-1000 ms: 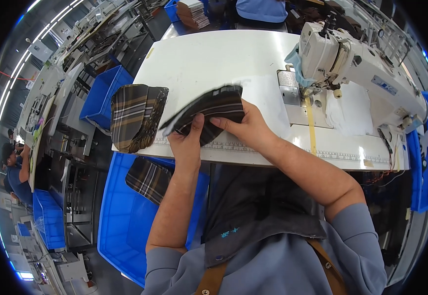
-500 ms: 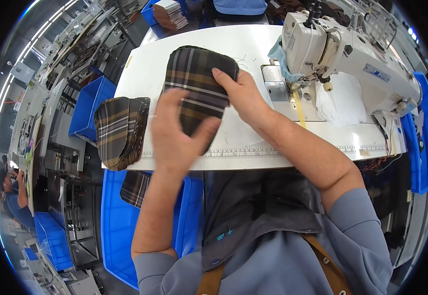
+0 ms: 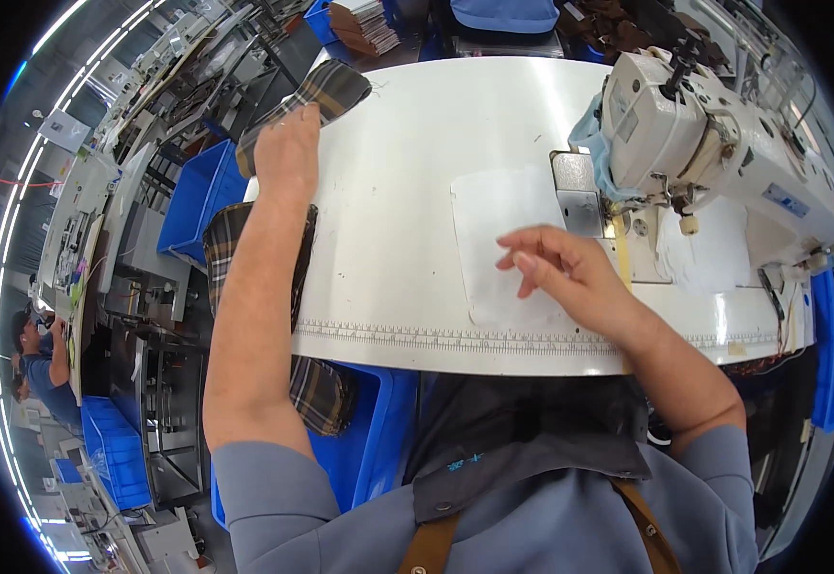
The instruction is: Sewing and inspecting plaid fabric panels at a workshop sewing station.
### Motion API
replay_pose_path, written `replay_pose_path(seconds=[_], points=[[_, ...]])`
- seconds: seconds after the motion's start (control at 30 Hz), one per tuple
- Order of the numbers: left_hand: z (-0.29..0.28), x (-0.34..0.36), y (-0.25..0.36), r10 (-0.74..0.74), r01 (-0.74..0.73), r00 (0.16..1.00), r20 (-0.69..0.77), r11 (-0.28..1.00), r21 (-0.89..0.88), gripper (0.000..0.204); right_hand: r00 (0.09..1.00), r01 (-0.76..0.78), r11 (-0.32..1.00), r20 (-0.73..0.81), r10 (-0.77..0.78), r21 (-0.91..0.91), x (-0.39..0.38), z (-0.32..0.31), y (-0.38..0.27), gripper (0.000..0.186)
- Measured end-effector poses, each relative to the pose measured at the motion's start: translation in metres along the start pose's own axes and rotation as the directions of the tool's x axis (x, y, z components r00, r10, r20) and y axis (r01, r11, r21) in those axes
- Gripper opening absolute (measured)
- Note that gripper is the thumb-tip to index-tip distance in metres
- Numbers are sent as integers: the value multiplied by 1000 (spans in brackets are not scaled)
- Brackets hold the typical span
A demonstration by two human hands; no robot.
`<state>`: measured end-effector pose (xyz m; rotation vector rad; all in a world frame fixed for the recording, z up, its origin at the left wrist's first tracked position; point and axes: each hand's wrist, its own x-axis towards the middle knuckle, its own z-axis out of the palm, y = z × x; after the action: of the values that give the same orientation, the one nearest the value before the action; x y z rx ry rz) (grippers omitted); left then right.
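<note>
My left hand (image 3: 288, 153) is closed on a dark plaid fabric piece (image 3: 338, 88) with brown and white stripes, at the far left edge of the table. Part of that piece hangs past the edge, and the fingers hide some of it. My right hand (image 3: 570, 277) hovers over a white sheet-like piece (image 3: 505, 215) lying flat left of the sewing machine (image 3: 661, 134). Its fingers are curved and apart, holding nothing. A stack of plaid pieces (image 3: 225, 228) lies at the table's left edge, partly behind my left forearm.
A blue bin (image 3: 388, 402) with plaid fabric (image 3: 321, 397) in it stands below the table's front left edge. A printed ruler strip (image 3: 455, 337) runs along the front. More white pieces (image 3: 709, 244) lie beneath the machine arm. Another blue bin (image 3: 197, 196) stands left of the table.
My left hand has carried the plaid piece from mid-table to the far left. My right hand has let go of it and moved right and nearer, over the white piece, which now shows fully.
</note>
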<state>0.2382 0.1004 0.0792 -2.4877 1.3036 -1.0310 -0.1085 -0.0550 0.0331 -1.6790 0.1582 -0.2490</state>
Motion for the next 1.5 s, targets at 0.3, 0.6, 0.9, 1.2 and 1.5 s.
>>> replay_pose_path(seconds=[0.3, 0.6, 0.9, 1.2, 1.5], points=[[102, 17, -48, -325, 314, 848, 419, 944, 98, 26, 952, 258, 930, 233, -199, -261, -6, 10, -10, 28], [97, 32, -5, -386, 375, 693, 609, 914, 153, 56, 928, 310, 924, 284, -242, -226, -5, 6, -12, 25], [102, 25, -3, -413, 372, 846, 338, 910, 181, 64, 932, 314, 905, 278, -235, -288, -7, 3, -12, 22], [10, -18, 148, 171, -48, 980, 99, 694, -718, 66, 959, 280, 809, 116, -258, -517, -8, -2, 0, 22], [-49, -106, 173, 113, 65, 982, 154, 562, -825, 76, 927, 16, 295, -97, -363, -955, 3, -25, 36, 62]])
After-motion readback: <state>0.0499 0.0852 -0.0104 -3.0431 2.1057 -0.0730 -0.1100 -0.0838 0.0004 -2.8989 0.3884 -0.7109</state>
